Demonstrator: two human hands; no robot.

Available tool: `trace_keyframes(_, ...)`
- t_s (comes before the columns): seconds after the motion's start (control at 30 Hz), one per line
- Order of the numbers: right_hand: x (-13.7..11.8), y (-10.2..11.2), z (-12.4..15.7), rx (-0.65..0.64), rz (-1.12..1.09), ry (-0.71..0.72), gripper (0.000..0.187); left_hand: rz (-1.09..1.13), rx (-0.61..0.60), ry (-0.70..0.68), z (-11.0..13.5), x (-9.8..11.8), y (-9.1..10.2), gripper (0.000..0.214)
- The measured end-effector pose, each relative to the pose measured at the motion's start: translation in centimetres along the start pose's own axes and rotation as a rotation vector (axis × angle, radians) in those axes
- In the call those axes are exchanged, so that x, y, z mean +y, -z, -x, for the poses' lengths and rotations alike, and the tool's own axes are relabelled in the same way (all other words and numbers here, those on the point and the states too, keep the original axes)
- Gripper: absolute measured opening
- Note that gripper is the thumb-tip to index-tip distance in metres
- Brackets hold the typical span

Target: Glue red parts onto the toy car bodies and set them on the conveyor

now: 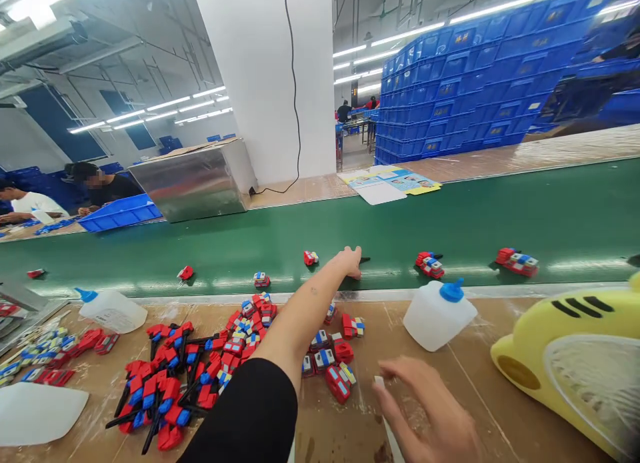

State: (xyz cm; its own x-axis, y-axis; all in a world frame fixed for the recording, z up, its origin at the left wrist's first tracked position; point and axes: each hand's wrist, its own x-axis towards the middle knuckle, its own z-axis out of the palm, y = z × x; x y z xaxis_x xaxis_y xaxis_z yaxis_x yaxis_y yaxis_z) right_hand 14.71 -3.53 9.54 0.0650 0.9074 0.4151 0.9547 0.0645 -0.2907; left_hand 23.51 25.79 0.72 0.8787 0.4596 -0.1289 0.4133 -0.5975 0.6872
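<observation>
My left hand [351, 262] reaches over the green conveyor belt, fingers bent down and closed. A thin black rod [365, 259] sticks out beside the fingertips; whatever they grip is hidden. Lower right, my right hand [430, 410] hovers above the brown tabletop, blurred, thumb and fingers apart. A small white patch shows at its thumb tip. Under my left arm lies a pile of small red, white and blue plastic toy vehicle parts [339, 381]. Left of it is a heap of red and blue pieces with black rods [155, 390].
On the belt [480, 216] ride several red toy parts [429, 264]. A white bottle with blue cap [440, 314] stands right, beside a yellow fan-like casing [575, 356]. Another bottle [113, 310] lies left. Beyond are printed sheets [390, 184], a metal box [193, 183], stacked blue crates [460, 83] and people.
</observation>
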Motion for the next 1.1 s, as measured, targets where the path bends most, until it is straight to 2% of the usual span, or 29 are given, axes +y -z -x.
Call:
trace_keyframes(0.07,1.2,-2.5,-4.4,0.01,-0.076,-0.051,0.019,0.03,0.032,-0.073,1.7,-2.0,0.5,0.094)
trace_keyframes(0.13,3.4,-6.1,-9.7,-0.026,-0.013,-0.179,0.031,0.039,0.088,-0.132,4.9,-5.6,1.4,0.084)
trace_keyframes(0.2,6.2,-10.6,-14.9,-0.142,0.078,-0.283,0.021,0.019,0.138,-0.123,9.7,-10.8,2.5,0.065)
trace_keyframes(0.27,8.8,-15.3,-18.8,-0.287,0.206,-0.328,0.036,-0.022,0.139,-0.015,15.8,-17.1,3.4,0.051)
trace_keyframes(0.33,10.8,-19.4,-20.9,-0.422,0.348,-0.356,0.055,-0.065,0.076,0.167,22.7,-23.5,3.8,0.044)
trace_keyframes(0.37,11.5,-20.9,-21.3,-0.484,0.407,-0.373,0.058,-0.081,0.027,0.268,26.1,-26.4,3.6,0.042)
trace_keyframes(0.43,12.6,-22.7,-21.5,-0.587,0.484,-0.372,0.045,-0.088,-0.084,0.464,32.2,-30.9,2.4,0.041)
trace_keyframes(0.5,13.5,-23.3,-21.4,-0.613,0.51,-0.355,0.034,-0.055,-0.123,0.583,36.3,-33.5,0.5,0.044)
trace_keyframes(0.53,13.9,-23.3,-21.4,-0.613,0.498,-0.359,0.036,-0.03,-0.114,0.602,37.5,-34.2,-0.6,0.046)
trace_keyframes(0.6,14.2,-22.7,-21.6,-0.595,0.416,-0.392,0.041,0.012,-0.071,0.594,38.2,-34.3,-2.7,0.05)
trace_keyframes(0.67,13.8,-21.4,-21.3,-0.546,0.254,-0.438,0.044,0.017,-0.053,0.596,37.3,-33.7,-4.4,0.05)
trace_keyframes(0.73,12.4,-19.3,-20.0,-0.472,0.012,-0.488,0.045,-0.005,-0.069,0.623,36.0,-32.9,-5.3,0.046)
trace_keyframes(0.83,8.3,-15.0,-16.0,-0.41,-0.491,-0.524,0.053,-0.034,-0.091,0.629,34.6,-31.8,-4.9,0.038)
trace_keyframes(0.97,2.2,-9.8,-9.4,-0.346,-1.048,-0.625,0.074,-0.026,-0.006,0.515,35.3,-29.7,-1.8,0.035)
trace_keyframes(1.03,0.1,-7.8,-6.5,-0.277,-1.212,-0.709,0.081,-0.012,0.077,0.419,36.5,-26.9,-0.8,0.04)
trace_keyframes(1.1,-1.2,-6.1,-3.9,-0.209,-1.343,-0.788,0.088,-0.008,0.129,0.302,38.1,-22.6,-1.3,0.044)
